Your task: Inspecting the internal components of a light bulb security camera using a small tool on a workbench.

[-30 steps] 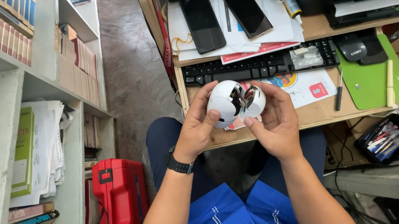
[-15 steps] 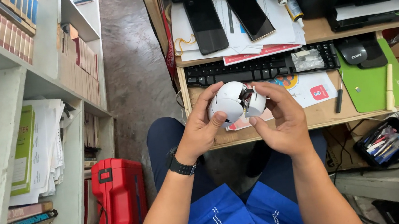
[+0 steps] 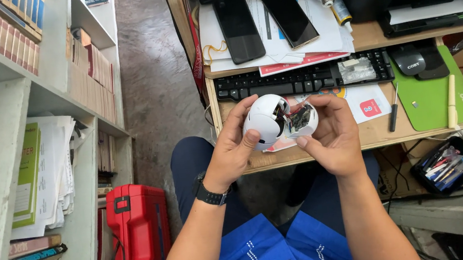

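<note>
Nearest me, both my hands meet above my lap at the front edge of the desk. My left hand cups the white dome shell, its grip closed on it with the thumb pressed on the front. My right hand pinches the smaller white cap, which sits tilted against the shell with a circuit board showing inside. Just beyond lies a black keyboard, and a small screwdriver rests to the right. Farther back, two dark phones lie on papers.
</note>
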